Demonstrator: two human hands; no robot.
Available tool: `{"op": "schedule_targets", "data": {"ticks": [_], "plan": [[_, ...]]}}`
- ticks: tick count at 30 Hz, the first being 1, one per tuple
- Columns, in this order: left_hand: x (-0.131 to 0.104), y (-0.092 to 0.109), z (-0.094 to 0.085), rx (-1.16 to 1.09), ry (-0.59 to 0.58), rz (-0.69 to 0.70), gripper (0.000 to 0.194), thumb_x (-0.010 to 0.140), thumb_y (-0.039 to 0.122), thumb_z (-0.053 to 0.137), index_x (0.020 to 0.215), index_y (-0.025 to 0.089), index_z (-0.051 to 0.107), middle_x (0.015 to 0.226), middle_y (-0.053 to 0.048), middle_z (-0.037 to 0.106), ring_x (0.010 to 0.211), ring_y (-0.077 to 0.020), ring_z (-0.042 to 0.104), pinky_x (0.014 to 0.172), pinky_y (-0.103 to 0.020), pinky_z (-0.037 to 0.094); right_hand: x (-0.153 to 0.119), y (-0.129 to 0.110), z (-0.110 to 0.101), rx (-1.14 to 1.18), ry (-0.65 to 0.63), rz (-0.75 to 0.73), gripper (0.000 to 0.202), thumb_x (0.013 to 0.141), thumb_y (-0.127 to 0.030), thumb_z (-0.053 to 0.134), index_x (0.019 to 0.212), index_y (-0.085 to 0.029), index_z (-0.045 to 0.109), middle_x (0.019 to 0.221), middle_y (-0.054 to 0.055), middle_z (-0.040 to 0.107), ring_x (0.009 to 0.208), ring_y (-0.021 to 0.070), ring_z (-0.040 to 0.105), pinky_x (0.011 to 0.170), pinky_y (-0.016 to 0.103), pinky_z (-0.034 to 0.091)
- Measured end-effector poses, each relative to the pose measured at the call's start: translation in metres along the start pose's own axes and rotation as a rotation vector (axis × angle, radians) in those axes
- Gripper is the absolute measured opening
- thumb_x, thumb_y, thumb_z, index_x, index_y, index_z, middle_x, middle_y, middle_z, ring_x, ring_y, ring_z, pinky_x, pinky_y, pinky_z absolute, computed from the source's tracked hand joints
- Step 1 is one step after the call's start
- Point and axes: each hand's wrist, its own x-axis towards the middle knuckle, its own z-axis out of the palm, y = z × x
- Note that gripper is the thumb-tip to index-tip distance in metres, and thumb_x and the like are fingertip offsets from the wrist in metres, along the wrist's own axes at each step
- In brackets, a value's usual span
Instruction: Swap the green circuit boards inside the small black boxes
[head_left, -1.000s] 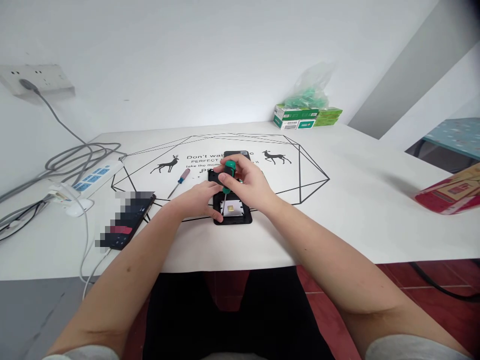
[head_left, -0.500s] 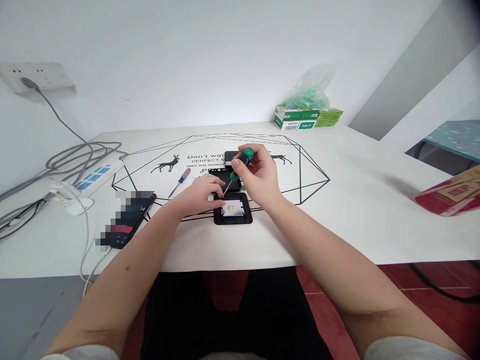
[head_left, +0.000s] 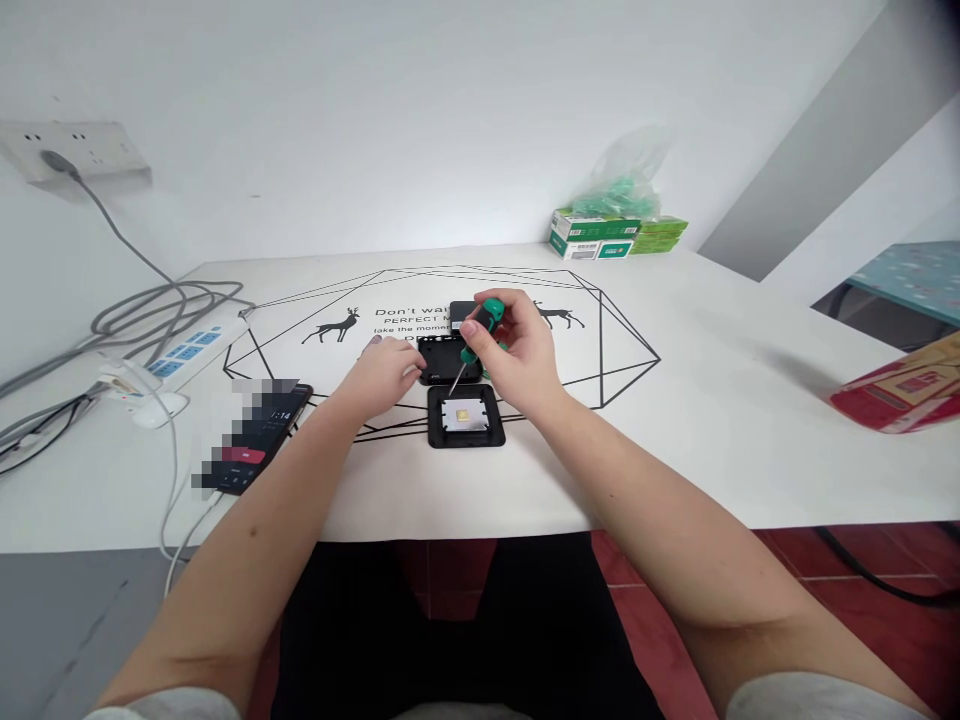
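From the head camera, the right hand (head_left: 517, 345) is wrapped firmly around a green-and-black screwdriver (head_left: 490, 314), thumb pressed along the grip; the shaft slants down to the left, its tip right by the upper left of a black frame (head_left: 466, 440), contact too fine to call; in that frame, flat on the white table (head_left: 720, 440), sits a silver plate (head_left: 480, 412) with a gold square (head_left: 463, 415); just beyond lies a black shell (head_left: 442, 362), and here's the left hand (head_left: 384, 375) at its left edge, fingers curled, and whether they pinch anything one cannot tell; over to the left, a lit phone (head_left: 281, 425) lies near a power strip (head_left: 193, 350).
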Motion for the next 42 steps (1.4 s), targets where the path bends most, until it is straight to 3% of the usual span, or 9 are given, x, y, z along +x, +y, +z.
{"op": "schedule_targets", "data": {"ticks": [3,7,10,13,15,18,21,26,42], "plan": [[0.004,-0.017,0.007,0.106,0.074,-0.242,0.033,0.104,0.03,0.052,0.119,0.022,0.08,0.117,-0.015,0.077,0.118,-0.0382,0.065,0.103,-0.055,0.055,0.0,0.0,0.0,-0.04,-0.012,-0.006,0.052,0.09,-0.074,0.075,0.12,-0.031,0.065,0.099,0.003,0.073,0.083,0.0213,0.066,0.075,0.042,0.059],[0.008,-0.032,0.013,0.101,0.143,-0.411,0.04,0.105,0.033,0.054,0.14,0.023,0.071,0.126,-0.016,0.075,0.125,-0.04,0.065,0.106,-0.054,0.054,0.001,0.002,-0.001,-0.109,-0.018,-0.026,0.053,0.09,-0.074,0.075,0.118,-0.029,0.067,0.095,0.002,0.073,0.078,0.0198,0.064,0.072,0.04,0.056],[0.006,-0.026,0.011,0.012,0.144,-0.319,0.038,0.105,0.035,0.052,0.134,0.022,0.074,0.129,-0.015,0.074,0.129,-0.0383,0.063,0.114,-0.056,0.05,0.005,0.005,-0.003,-0.161,-0.008,-0.032,0.054,0.09,-0.075,0.074,0.116,-0.028,0.069,0.09,0.001,0.073,0.073,0.0187,0.062,0.071,0.039,0.055],[0.0,-0.006,0.005,-0.108,0.087,-0.119,0.041,0.104,0.05,0.06,0.131,0.024,0.075,0.142,-0.013,0.07,0.142,-0.0379,0.053,0.125,-0.059,0.041,0.01,0.011,-0.007,-0.222,0.002,-0.06,0.056,0.091,-0.076,0.072,0.116,-0.027,0.072,0.087,0.002,0.074,0.072,0.0188,0.062,0.072,0.039,0.055],[-0.004,0.01,0.002,-0.169,-0.044,-0.008,0.048,0.096,0.061,0.072,0.129,0.026,0.076,0.154,-0.012,0.063,0.153,-0.039,0.043,0.129,-0.061,0.034,0.014,0.014,-0.01,-0.26,0.003,-0.079,0.057,0.091,-0.076,0.07,0.116,-0.025,0.074,0.087,0.002,0.075,0.071,0.0187,0.061,0.073,0.039,0.055],[-0.009,0.03,-0.001,-0.198,-0.219,0.05,0.051,0.084,0.067,0.087,0.113,0.026,0.078,0.162,-0.011,0.058,0.163,-0.0429,0.028,0.131,-0.064,0.03,0.017,0.016,-0.013,-0.298,0.001,-0.086,0.056,0.092,-0.075,0.069,0.114,-0.024,0.076,0.087,0.003,0.076,0.069,0.0182,0.061,0.073,0.038,0.055],[-0.009,0.041,-0.002,-0.183,-0.279,0.07,0.048,0.078,0.065,0.092,0.1,0.025,0.075,0.163,-0.011,0.058,0.165,-0.0437,0.025,0.131,-0.063,0.029,0.017,0.015,-0.014,-0.308,-0.003,-0.079,0.054,0.092,-0.074,0.07,0.113,-0.024,0.076,0.084,0.002,0.075,0.068,0.0178,0.06,0.072,0.038,0.055],[-0.007,0.044,-0.003,-0.159,-0.267,0.074,0.047,0.076,0.061,0.095,0.094,0.024,0.072,0.158,-0.014,0.063,0.162,-0.0436,0.03,0.13,-0.062,0.031,0.014,0.013,-0.012,-0.317,-0.035,-0.085,0.049,0.094,-0.068,0.07,0.113,-0.023,0.076,0.086,0.003,0.075,0.069,0.018,0.06,0.072,0.037,0.055],[-0.006,0.04,-0.01,-0.179,-0.329,0.01,0.052,0.074,0.066,0.091,0.1,0.024,0.074,0.16,-0.01,0.061,0.159,-0.0406,0.034,0.127,-0.052,0.036,0.013,0.014,-0.013,-0.306,-0.038,-0.125,0.045,0.095,-0.062,0.07,0.114,-0.022,0.076,0.086,0.002,0.074,0.068,0.0159,0.057,0.069,0.033,0.052]]}}
